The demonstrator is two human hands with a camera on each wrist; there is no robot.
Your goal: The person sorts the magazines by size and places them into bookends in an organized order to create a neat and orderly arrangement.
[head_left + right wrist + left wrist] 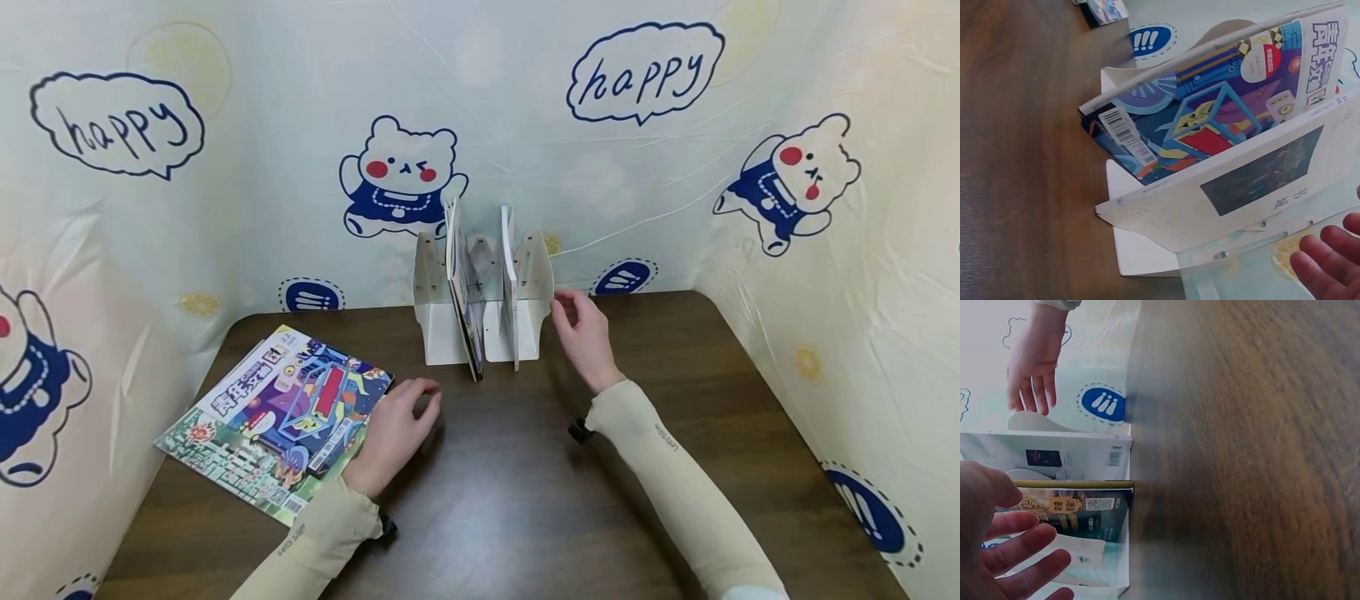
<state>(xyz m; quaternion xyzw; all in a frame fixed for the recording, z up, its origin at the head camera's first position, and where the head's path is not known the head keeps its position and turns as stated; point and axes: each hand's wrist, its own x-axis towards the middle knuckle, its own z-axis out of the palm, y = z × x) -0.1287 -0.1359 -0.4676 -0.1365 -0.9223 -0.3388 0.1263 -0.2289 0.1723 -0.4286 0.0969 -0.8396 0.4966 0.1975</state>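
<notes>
While the right hand [583,335] rests with relaxed fingers against the white file rack [525,329] at the table's [525,500] back edge — gripping nothing — the left hand [393,433] lies loosely curled, empty, beside the flat magazine [277,412].

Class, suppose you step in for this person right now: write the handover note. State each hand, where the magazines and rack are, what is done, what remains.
Left hand: open, holds nothing, resting on the table by the flat magazines.
Right hand: open, at the right end panel of the white rack; contact unclear.
Done: two magazines stand in the rack, a colourful one left, a white one right.
Left: the flat magazines, front left of the rack, probably go in next.
</notes>
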